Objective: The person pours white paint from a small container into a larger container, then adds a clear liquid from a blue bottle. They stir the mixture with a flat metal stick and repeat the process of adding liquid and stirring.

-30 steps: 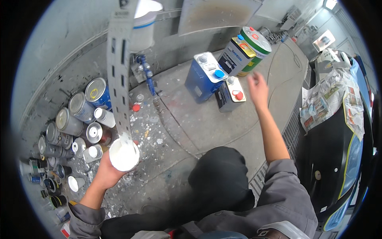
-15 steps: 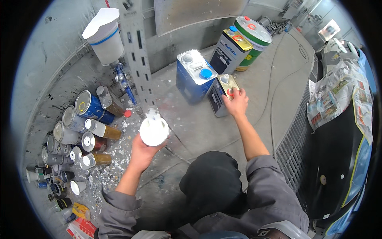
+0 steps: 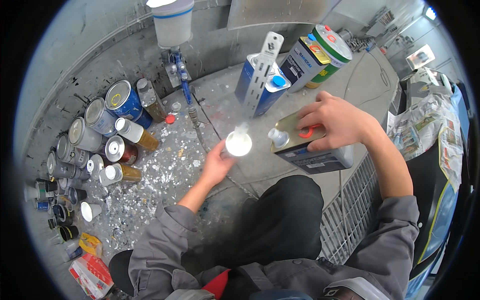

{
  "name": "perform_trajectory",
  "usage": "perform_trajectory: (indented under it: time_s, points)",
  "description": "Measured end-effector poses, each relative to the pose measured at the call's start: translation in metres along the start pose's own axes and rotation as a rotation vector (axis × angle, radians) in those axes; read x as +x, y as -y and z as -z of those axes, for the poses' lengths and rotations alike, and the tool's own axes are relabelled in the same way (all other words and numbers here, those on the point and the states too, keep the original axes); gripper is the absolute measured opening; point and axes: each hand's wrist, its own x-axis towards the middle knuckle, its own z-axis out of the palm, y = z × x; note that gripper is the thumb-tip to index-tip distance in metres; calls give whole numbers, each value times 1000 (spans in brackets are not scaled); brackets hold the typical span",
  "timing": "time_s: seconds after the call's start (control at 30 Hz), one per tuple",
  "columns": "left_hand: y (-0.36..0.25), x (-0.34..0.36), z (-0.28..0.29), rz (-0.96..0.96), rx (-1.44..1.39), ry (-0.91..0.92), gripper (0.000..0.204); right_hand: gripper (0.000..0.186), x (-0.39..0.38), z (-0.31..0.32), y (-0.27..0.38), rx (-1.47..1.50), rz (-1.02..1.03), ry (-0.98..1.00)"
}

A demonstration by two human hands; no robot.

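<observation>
My left hand (image 3: 218, 163) is wrapped round a white cup (image 3: 238, 144) in the middle of the view. A slotted mixing stick (image 3: 259, 75) rises out of the cup toward me. To the right, my right hand (image 3: 332, 122) grips a rectangular metal tin (image 3: 315, 159) from above, by its red handle (image 3: 311, 131). The tin is off the floor and tilted, its pale capped-looking spout (image 3: 278, 137) pointing at the cup. Spout and cup are apart; I see no liquid between them. A blue tin with a blue cap (image 3: 277, 84) stands beyond the cup, partly behind the stick.
A dark tin (image 3: 302, 65) and a green-and-white drum (image 3: 332, 50) stand at the back. Paint cans (image 3: 120, 95) and bottles (image 3: 142, 136) line the left wall. A hose (image 3: 200, 135) crosses the floor; a grating (image 3: 345, 215) and a paper-covered black panel (image 3: 430, 190) lie right.
My right hand has lifted the tin off the floor, brought it nearer and tilted it toward the cup. The cup and stick have shifted right in view, and the view itself has turned.
</observation>
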Motion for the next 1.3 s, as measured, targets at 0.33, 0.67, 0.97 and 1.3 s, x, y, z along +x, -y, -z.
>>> perform_trajectory:
  time_s: [0.33, 0.67, 0.97, 1.3]
  points:
    - [9, -10, -17, -63, 18, -19, 71, 41, 64, 40, 88, -286, -32, 356]
    - [9, -14, -18, -96, 5, -36, 68, 39, 96, 50, 130, -412, -80, 461]
    - [13, -13, -20, -158, 101, -66, 67, 41, 108, 53, 149, -509, -121, 564]
    - [1, -14, -24, -95, 148, 2, 72, 42, 107, 50, 146, -503, -154, 582]
